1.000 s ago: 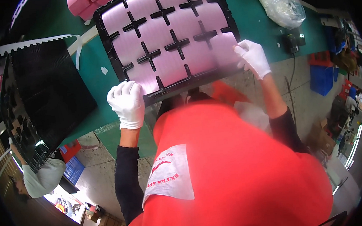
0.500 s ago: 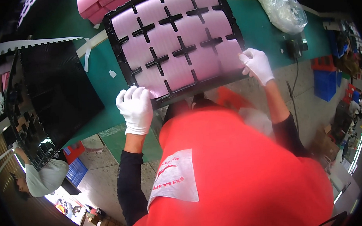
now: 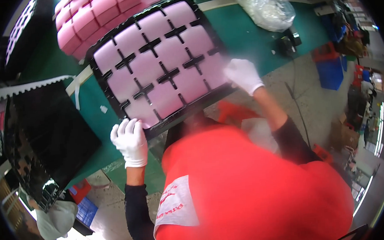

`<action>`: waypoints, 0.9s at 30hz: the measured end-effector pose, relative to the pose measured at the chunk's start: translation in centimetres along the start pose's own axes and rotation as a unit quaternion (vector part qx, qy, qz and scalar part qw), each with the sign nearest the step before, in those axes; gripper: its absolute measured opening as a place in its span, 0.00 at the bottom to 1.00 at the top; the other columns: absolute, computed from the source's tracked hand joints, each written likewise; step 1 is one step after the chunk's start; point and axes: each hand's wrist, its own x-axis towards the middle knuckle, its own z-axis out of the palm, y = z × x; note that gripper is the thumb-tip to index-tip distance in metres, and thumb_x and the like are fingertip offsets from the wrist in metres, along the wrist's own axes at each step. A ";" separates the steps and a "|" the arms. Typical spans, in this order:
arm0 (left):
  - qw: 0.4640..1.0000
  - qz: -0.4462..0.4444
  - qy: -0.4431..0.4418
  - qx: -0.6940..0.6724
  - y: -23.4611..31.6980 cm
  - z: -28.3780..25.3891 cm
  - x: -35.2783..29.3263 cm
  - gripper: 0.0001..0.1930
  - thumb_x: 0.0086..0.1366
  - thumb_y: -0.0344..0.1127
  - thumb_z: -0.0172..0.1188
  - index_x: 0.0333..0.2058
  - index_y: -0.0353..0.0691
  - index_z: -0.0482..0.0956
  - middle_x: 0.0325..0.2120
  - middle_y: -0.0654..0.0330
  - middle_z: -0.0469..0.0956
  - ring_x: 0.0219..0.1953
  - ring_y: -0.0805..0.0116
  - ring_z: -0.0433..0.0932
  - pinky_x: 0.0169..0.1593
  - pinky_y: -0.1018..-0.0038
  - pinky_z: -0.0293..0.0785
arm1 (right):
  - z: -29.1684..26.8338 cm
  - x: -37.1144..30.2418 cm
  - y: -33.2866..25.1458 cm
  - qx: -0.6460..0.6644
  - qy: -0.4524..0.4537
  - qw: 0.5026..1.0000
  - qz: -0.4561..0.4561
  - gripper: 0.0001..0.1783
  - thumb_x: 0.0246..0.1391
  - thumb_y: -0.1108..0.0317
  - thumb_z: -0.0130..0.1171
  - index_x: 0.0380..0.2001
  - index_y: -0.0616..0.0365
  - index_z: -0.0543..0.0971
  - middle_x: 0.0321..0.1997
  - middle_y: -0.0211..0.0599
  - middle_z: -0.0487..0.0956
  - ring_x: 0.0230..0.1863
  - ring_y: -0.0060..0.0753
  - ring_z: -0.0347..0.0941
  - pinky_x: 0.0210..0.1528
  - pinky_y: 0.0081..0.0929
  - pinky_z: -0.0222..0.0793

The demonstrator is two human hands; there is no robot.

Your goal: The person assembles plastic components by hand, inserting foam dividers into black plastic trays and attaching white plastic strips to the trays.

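A black grid frame [image 3: 187, 109] with cross-shaped bars lies tilted over the green table's near edge. Smooth pink curved pieces [image 3: 169, 97] fill its openings. My left hand [image 3: 131, 143], in a white glove, has its fingers curled over the frame's near left corner. At the near right corner, my gloved right hand [image 3: 244, 76] is closed on the rim, its fingertips partly hidden and slightly blurred. What lies under the frame is out of sight.
Stacked pink blocks [image 3: 93, 15] sit behind the frame. A clear plastic bag [image 3: 269, 10] lies at the table's far right. Left stands a large black panel [image 3: 56, 121], with a co-worker's pale sleeve [image 3: 57, 219] beyond it. Blue crates [image 3: 332, 74] are on the right.
The whole view has shifted, so the table and its contents appear farther left, and more of the pink stack shows. Both hands remain at the frame's near corners.
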 end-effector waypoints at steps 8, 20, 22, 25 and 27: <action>1.000 -0.003 0.012 -0.007 0.0 0.4 0.0 0.09 0.49 0.28 0.63 0.31 0.48 0.77 0.34 0.68 0.78 0.44 0.65 0.75 0.54 0.61 0.64 | 0.4 0.0 0.6 0.059 -0.001 0.998 0.024 0.14 0.52 0.59 0.53 0.22 0.57 0.79 0.18 0.33 0.80 0.15 0.27 0.77 0.25 0.24 0.74; 0.998 -0.041 0.045 -0.024 0.2 0.8 0.1 0.09 0.50 0.27 0.61 0.31 0.50 0.75 0.32 0.68 0.78 0.42 0.67 0.77 0.52 0.61 0.65 | 0.3 -0.2 -0.4 0.094 0.023 0.994 0.053 0.13 0.54 0.63 0.58 0.23 0.62 0.79 0.17 0.35 0.79 0.13 0.23 0.73 0.18 0.23 0.68; 0.995 -0.059 0.075 -0.033 0.1 0.9 0.0 0.10 0.50 0.27 0.61 0.30 0.51 0.75 0.31 0.69 0.78 0.42 0.67 0.77 0.52 0.61 0.65 | 0.5 0.0 -0.2 0.099 0.023 0.993 0.057 0.12 0.54 0.63 0.58 0.23 0.61 0.78 0.17 0.35 0.79 0.12 0.22 0.72 0.17 0.22 0.67; 0.994 -0.069 0.070 -0.043 0.0 0.8 -0.2 0.10 0.49 0.27 0.62 0.30 0.50 0.76 0.31 0.69 0.78 0.42 0.67 0.76 0.52 0.61 0.65 | 0.6 0.1 0.1 0.116 0.019 0.992 0.055 0.12 0.54 0.63 0.58 0.22 0.61 0.78 0.17 0.34 0.79 0.12 0.21 0.72 0.17 0.22 0.66; 0.996 -0.061 0.062 -0.032 0.5 0.6 0.1 0.10 0.49 0.27 0.63 0.30 0.50 0.76 0.31 0.68 0.78 0.42 0.67 0.76 0.52 0.62 0.65 | 0.5 0.0 -0.1 0.117 0.017 0.991 0.060 0.12 0.54 0.63 0.58 0.22 0.61 0.78 0.16 0.34 0.79 0.12 0.21 0.71 0.17 0.22 0.66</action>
